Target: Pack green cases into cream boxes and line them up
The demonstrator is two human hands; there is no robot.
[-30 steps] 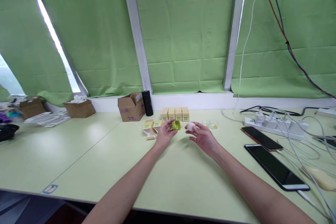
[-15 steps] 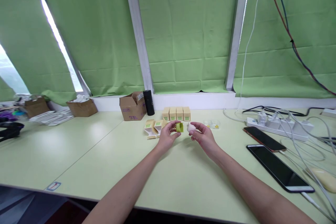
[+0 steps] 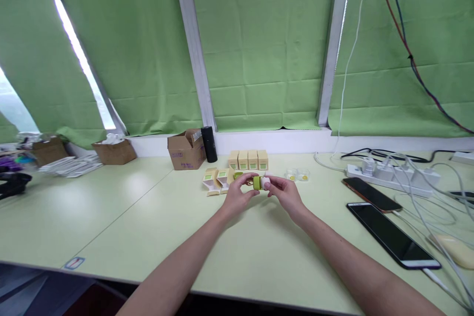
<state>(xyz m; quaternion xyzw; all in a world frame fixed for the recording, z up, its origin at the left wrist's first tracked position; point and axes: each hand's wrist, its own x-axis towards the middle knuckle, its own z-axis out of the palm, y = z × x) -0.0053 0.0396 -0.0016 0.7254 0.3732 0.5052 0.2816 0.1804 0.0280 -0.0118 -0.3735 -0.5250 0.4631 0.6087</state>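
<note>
My left hand (image 3: 238,196) is closed around a small yellow-green cup-like cover (image 3: 256,182), holding it on its side above the table. In my right hand (image 3: 288,194), a small rounded white piece (image 3: 264,182) is pinched between thumb and fingers. The white piece meets the cover's open end; how far it sits inside is hidden by my fingers. Just behind my left hand lie two opened cardboard boxes (image 3: 211,181) with green labels. Beyond my hands several closed boxes (image 3: 248,159) of the same kind stand in a row. Clear plastic packs (image 3: 297,174) with yellow bits lie behind my right hand.
A larger carton (image 3: 186,150) and a black cylinder (image 3: 209,144) stand at the back. To the right are a white power strip (image 3: 396,182), tangled cables and two phones (image 3: 392,234). White flat packets (image 3: 76,165) lie far left on the table (image 3: 122,227).
My hands have come together. The white piece has moved left to the green cover's open end, where a gap showed before.
</note>
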